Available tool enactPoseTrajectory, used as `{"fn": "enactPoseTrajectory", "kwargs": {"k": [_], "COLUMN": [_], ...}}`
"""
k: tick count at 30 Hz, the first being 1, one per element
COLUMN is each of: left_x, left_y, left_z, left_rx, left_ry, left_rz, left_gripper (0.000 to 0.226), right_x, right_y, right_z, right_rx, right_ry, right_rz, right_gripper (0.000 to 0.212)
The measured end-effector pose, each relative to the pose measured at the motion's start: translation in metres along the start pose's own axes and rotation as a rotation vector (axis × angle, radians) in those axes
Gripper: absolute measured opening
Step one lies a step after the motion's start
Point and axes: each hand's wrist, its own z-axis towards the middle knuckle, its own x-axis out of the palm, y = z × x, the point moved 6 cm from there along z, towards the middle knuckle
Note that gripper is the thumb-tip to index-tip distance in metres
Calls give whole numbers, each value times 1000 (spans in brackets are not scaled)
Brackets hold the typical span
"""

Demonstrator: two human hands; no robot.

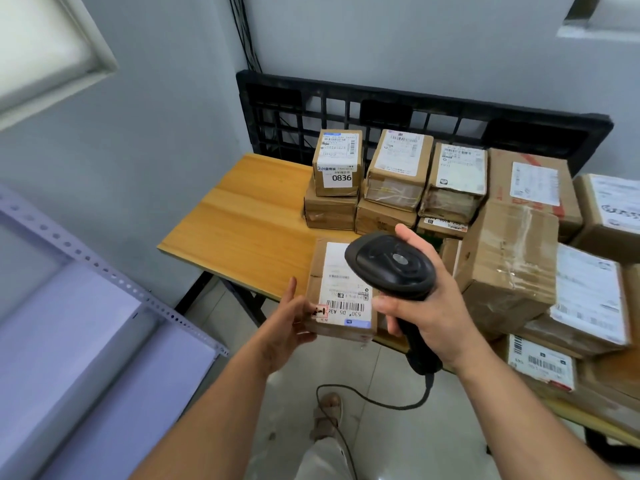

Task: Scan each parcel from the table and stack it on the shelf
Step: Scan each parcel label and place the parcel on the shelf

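At frame centre the right hand [426,306] grips the scanner [391,265] just above the parcel [341,292] the left hand [287,327] holds, with the shelf [86,323] lower left, nearer that hand.

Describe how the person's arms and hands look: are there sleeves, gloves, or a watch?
No sleeve shows on the left arm or the right arm; both are bare as far as the frame reaches. The left hand and the right hand wear no gloves. No watch or bracelet shows at either wrist. Whether a ring is worn cannot be told.
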Motion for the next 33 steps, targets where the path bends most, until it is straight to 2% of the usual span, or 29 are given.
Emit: {"fn": "enactPoseTrajectory", "kwargs": {"k": [3,5,12,16,21,28,33], "left_x": [3,3,-20,-40,-66,-87,-98], "left_y": [-11,-22,-80,-120,-144,-151,-152], "left_z": [-9,-16,-34,-49,-69,-86,-103], "left_rx": [44,92,412,574,640,699,725], "left_ry": [70,85,-68,-188,-328,-385,-409], "left_rz": [-56,-58,91,221,307,310,277], "left_gripper": [103,110,130,123,117,108,102], "right_x": [1,2,13,27,43,58,70], "right_y": [0,1,15,36,56,61,62], "right_z": [-1,-1,-8,-15,-24,-33,-36], "right_rx": [2,3,-29,-62,-93,-114,-93], "right_ry": [-5,-10,18,97,165,175,200], "right_rz": [-9,-9,-22,49,76,11,9], "right_gripper": [89,90,95,103,102,94,97]}}
